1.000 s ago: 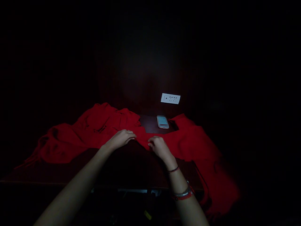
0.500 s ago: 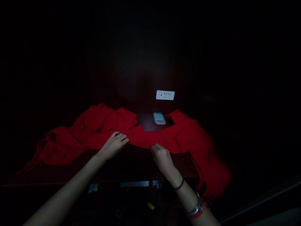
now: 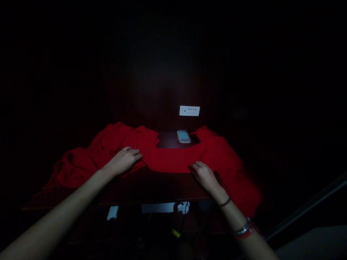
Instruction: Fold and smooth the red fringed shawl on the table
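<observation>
A long red scarf [image 3: 173, 159] with fringed ends lies across a dark wooden table [image 3: 130, 191]. Its left part is bunched in loose folds, its middle is a flatter strip, and its right part hangs past the table's edge. My left hand [image 3: 125, 159] has its fingers closed on the scarf where the bunched part meets the strip. Farther right, my right hand [image 3: 204, 174] pinches the strip's near edge, fingertips partly hidden. The strip runs fairly straight between both hands.
A phone [image 3: 183, 137], its screen blurred, lies on the table behind the scarf. A white socket panel [image 3: 189, 111] is on the wall above. Pale objects and a yellow item [image 3: 176, 233] show below the tabletop. Surroundings are very dark.
My hands have moved apart, the left one leftward and the right one rightward. Between them the scarf strip looks flatter and straighter, and its near edge shows more.
</observation>
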Motion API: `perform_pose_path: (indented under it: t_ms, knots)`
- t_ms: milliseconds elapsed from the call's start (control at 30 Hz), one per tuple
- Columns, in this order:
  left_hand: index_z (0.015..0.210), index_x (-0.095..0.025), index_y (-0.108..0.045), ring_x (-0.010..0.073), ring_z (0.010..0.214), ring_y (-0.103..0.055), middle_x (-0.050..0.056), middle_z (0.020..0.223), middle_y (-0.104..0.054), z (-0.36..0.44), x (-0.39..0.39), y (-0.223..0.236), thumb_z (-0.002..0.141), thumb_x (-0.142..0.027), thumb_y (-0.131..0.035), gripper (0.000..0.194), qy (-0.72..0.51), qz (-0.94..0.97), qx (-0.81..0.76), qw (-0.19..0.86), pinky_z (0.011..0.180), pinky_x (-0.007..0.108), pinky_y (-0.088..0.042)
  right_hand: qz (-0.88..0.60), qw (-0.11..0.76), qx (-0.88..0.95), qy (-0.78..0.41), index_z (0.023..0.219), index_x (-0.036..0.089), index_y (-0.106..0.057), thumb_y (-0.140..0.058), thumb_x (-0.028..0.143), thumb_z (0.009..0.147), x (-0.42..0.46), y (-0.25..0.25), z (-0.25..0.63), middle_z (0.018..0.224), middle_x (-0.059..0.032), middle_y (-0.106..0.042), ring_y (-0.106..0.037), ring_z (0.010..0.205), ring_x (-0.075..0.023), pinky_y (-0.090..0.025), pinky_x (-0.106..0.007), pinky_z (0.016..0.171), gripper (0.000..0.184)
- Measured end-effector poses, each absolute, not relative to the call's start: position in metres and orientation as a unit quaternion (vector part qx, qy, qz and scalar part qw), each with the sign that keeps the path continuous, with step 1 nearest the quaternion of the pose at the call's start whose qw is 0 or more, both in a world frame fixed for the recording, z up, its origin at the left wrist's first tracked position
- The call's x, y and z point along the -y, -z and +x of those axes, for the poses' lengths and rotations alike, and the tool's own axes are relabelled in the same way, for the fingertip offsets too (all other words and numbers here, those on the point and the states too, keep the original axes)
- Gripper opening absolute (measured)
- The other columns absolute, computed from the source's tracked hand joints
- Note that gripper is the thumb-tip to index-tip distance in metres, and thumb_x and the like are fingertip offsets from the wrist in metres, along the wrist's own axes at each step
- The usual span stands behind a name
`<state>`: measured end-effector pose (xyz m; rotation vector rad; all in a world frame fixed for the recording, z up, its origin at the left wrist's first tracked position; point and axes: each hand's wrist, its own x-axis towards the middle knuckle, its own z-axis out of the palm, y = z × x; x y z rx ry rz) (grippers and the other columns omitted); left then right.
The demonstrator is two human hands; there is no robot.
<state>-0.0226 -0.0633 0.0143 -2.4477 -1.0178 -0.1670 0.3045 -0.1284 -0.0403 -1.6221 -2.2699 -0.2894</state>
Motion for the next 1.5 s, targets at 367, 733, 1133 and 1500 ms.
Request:
perform_pose_path:
  t_ms: [367,733,1133,1500]
  knots:
    - [0.097,-0.021,-0.052,0.0185,0.088,-0.053,0.008,0.097,-0.056,-0.027,0.067,0.01,0.08,-0.016,-0.035,0.025,0.043,-0.896,0.355,0.262,0.077,0.033,-0.036,-0.509,0.097,0.847,0.123,0.087,0.017,-0.058,-0.036,0.019,0.084,0.119,0.042,0.303,0.083,-0.0067,-0.057,-0.051,0.082,-0.0141,-0.038,-0.024,0.072,0.022]
    - [0.092,-0.02,-0.055,0.0163,0.077,-0.055,0.005,0.082,-0.061,-0.021,0.059,-0.015,0.077,-0.012,-0.037,0.025,0.062,-0.896,0.384,0.216,0.072,0.028,-0.039,-0.491,0.123,0.858,0.084,0.103,0.019,-0.05,-0.042,0.037,0.08,0.119,0.021,0.28,0.09,-0.0077,-0.058,-0.053,0.086,-0.0171,-0.038,-0.026,0.072,0.03]
    - [0.091,-0.019,-0.053,0.0158,0.074,-0.054,0.004,0.083,-0.058,0.017,0.075,-0.03,0.084,-0.025,-0.032,0.023,0.146,-0.862,0.429,0.226,0.067,0.026,-0.04,-0.539,0.223,0.807,0.09,0.089,0.018,-0.052,-0.035,0.029,0.083,0.098,0.013,0.176,0.084,-0.0069,-0.06,-0.056,0.074,-0.0163,-0.038,-0.025,0.062,0.02]
    - [0.088,-0.018,-0.05,0.0155,0.073,-0.054,0.005,0.08,-0.057,0.012,0.063,-0.021,0.084,-0.025,-0.031,0.021,0.123,-0.879,0.422,0.186,0.064,0.024,-0.039,-0.484,0.348,0.803,0.021,0.092,0.016,-0.046,-0.05,0.023,0.075,0.075,0.019,0.216,0.086,-0.0055,-0.055,-0.052,0.076,-0.0146,-0.037,-0.023,0.064,0.019]
